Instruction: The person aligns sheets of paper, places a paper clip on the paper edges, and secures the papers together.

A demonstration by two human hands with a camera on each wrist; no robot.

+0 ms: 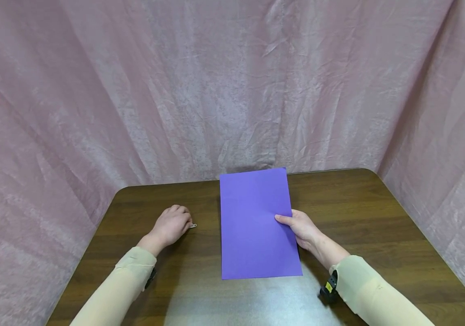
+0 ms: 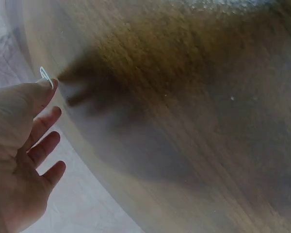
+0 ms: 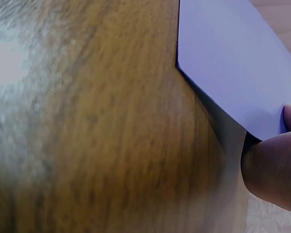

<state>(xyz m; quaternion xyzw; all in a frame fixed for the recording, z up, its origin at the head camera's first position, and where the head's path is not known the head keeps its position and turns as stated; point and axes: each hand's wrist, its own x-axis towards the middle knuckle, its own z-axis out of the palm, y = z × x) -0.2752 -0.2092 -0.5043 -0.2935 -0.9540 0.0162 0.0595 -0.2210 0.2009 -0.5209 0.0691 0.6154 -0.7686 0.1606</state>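
A sheet of purple paper (image 1: 257, 226) is held by my right hand (image 1: 306, 231) at its right edge, thumb on top and the other fingers beneath. In the right wrist view the purple paper (image 3: 228, 63) stands a little off the wood near the thumb. To the left of the sheet, my left hand (image 1: 170, 225) pinches a small, pale paper clip (image 1: 193, 226) low over the table. The left wrist view has the paper clip (image 2: 47, 76) at the thumb tip, with the other fingers of the left hand (image 2: 19, 141) spread below.
Both hands are over a brown wood-grain table (image 1: 358, 203) with rounded far corners. A pink curtain (image 1: 224, 90) hangs behind it and along both sides. Light reflects off the tabletop at the near middle. Dark wrist devices (image 1: 328, 290) sit at the sleeve cuffs.
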